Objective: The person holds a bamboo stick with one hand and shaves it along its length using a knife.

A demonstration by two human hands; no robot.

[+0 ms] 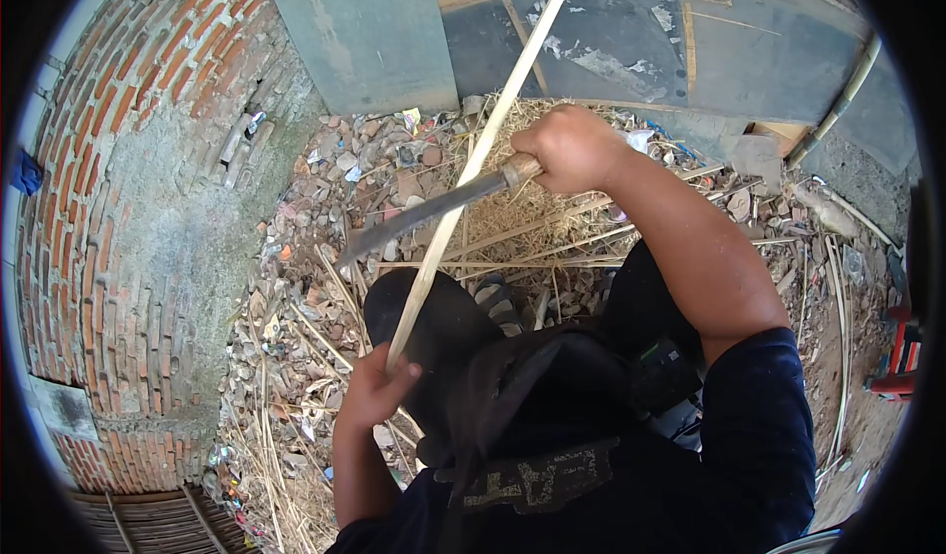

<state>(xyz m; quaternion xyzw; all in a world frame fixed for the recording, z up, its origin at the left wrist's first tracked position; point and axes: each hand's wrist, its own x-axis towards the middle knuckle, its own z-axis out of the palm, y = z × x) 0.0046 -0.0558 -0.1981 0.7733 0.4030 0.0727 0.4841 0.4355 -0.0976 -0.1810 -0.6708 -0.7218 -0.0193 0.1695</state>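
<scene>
My left hand (376,386) is closed around the lower end of a long, pale bamboo strip (498,120), which slants up and away to the right past my knee. In my right hand (574,150) is the wooden handle of a machete (424,219), gripped in a fist. Its dark blade points left and lies across the strip around the strip's middle; whether the edge bites into it I cannot tell. Beneath the blade and strip, a heap of straw-coloured shavings (512,214) covers the ground beyond my knees.
A brick wall (108,209) rises on the left. Grey panels (365,36) stand along the far side, with a bamboo pole (838,101) leaning at the right. Rubble and litter (296,308) cover the ground, with thin bamboo strips (843,347) scattered about. Something red (899,357) sits at the right edge.
</scene>
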